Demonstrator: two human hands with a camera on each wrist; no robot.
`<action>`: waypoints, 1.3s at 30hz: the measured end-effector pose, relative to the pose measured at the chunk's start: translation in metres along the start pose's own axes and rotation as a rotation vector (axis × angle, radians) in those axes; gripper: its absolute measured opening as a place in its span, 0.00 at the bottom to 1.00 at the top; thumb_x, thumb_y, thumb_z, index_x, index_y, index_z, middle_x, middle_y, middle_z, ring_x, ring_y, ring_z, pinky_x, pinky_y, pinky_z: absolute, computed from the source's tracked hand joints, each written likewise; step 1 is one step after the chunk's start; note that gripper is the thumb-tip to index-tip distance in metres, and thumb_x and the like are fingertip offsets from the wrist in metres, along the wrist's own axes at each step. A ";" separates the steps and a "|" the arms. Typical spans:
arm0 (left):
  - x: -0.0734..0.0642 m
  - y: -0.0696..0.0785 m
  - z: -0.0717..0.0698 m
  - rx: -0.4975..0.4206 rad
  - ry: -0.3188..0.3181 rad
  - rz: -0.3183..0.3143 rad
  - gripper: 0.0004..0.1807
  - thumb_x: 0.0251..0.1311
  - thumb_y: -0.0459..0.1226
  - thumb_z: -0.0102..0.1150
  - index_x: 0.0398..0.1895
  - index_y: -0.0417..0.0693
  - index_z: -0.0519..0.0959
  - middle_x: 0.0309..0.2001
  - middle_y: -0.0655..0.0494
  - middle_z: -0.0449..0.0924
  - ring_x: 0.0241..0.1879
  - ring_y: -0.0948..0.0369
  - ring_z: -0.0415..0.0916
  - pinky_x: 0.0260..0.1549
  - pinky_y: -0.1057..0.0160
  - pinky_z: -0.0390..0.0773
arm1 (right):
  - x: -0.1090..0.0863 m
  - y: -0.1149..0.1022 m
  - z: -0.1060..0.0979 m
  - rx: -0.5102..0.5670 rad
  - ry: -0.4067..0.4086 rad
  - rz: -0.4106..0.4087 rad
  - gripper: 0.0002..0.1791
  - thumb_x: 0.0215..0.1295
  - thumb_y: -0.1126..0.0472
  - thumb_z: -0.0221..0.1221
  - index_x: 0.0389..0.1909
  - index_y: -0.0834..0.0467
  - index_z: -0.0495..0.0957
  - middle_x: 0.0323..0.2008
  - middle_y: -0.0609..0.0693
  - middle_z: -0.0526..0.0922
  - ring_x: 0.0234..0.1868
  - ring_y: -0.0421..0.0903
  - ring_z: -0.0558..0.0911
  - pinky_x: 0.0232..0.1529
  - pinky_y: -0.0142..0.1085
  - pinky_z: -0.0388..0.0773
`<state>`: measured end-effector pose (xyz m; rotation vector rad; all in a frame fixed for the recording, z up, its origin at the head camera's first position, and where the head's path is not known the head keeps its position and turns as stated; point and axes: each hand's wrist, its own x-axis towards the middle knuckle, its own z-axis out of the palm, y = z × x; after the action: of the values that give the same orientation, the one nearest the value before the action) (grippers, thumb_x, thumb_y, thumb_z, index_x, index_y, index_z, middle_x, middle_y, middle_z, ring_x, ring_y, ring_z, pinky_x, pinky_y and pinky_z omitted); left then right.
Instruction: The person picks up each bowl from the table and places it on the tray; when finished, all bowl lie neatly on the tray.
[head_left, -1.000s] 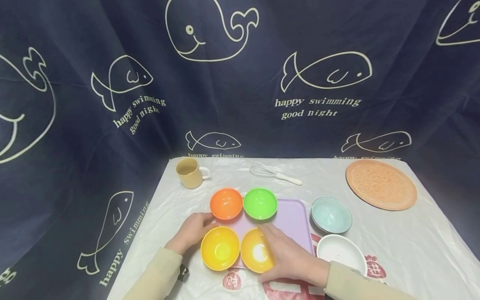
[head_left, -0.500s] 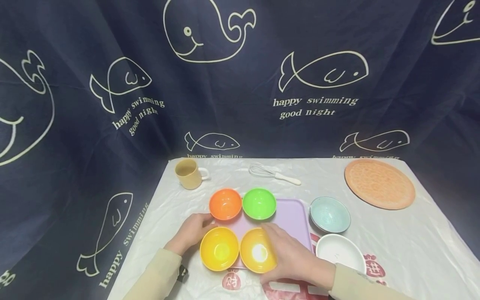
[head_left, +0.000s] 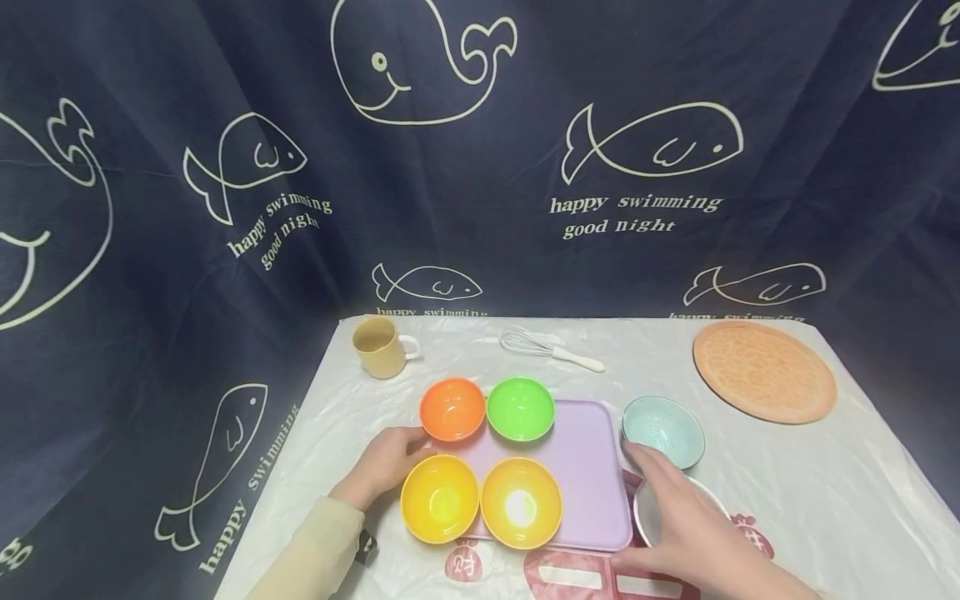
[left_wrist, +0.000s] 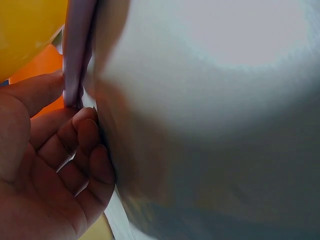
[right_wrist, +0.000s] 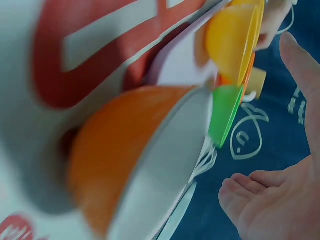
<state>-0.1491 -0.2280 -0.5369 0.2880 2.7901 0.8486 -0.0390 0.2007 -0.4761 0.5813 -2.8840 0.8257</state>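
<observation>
At the left edge of a lilac tray [head_left: 588, 467], my left hand [head_left: 382, 462] grips the rim: in the left wrist view the thumb lies on top and curled fingers sit at the underside. On the tray stand an orange bowl [head_left: 453, 410], a green bowl [head_left: 521, 408] and two yellow bowls [head_left: 440, 500], arranged two by two. My right hand [head_left: 693, 525] spreads over a bowl [right_wrist: 120, 145], white inside and orange outside, right of the tray. Thumb and fingers are wide apart with nothing between them in the right wrist view.
A pale blue bowl [head_left: 663, 429] stands just beyond the right hand. Farther back are a tan mug [head_left: 380, 348], a whisk [head_left: 551, 346] with a white handle and a round orange-brown board [head_left: 763, 371]. A dark blue curtain [head_left: 480, 192] hangs behind the table.
My right hand has let go of the right yellow bowl and moved right, over the white-lined bowl. The yellow bowl stays on the tray; my left hand has not moved.
</observation>
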 end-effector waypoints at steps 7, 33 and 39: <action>0.000 -0.003 0.000 0.005 0.003 0.007 0.23 0.67 0.45 0.70 0.62 0.47 0.84 0.58 0.51 0.85 0.61 0.49 0.80 0.62 0.44 0.79 | -0.032 0.031 -0.002 -0.096 0.061 0.033 0.75 0.28 0.28 0.82 0.75 0.64 0.62 0.69 0.58 0.70 0.62 0.57 0.75 0.48 0.64 0.81; -0.001 0.000 0.000 -0.002 0.003 0.023 0.21 0.67 0.45 0.70 0.61 0.49 0.85 0.57 0.52 0.86 0.59 0.50 0.82 0.60 0.45 0.81 | -0.056 0.074 0.020 0.011 0.227 0.057 0.73 0.24 0.37 0.87 0.72 0.68 0.65 0.62 0.57 0.74 0.55 0.41 0.69 0.55 0.09 0.47; -0.001 0.000 0.000 -0.008 0.001 0.020 0.22 0.67 0.45 0.70 0.62 0.48 0.84 0.58 0.51 0.86 0.60 0.50 0.81 0.60 0.46 0.81 | -0.057 0.070 0.020 0.016 0.228 0.087 0.73 0.23 0.38 0.87 0.73 0.66 0.65 0.63 0.56 0.74 0.55 0.37 0.68 0.53 0.08 0.47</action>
<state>-0.1482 -0.2280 -0.5368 0.3148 2.7884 0.8640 -0.0130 0.2640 -0.5385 0.3401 -2.7129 0.8649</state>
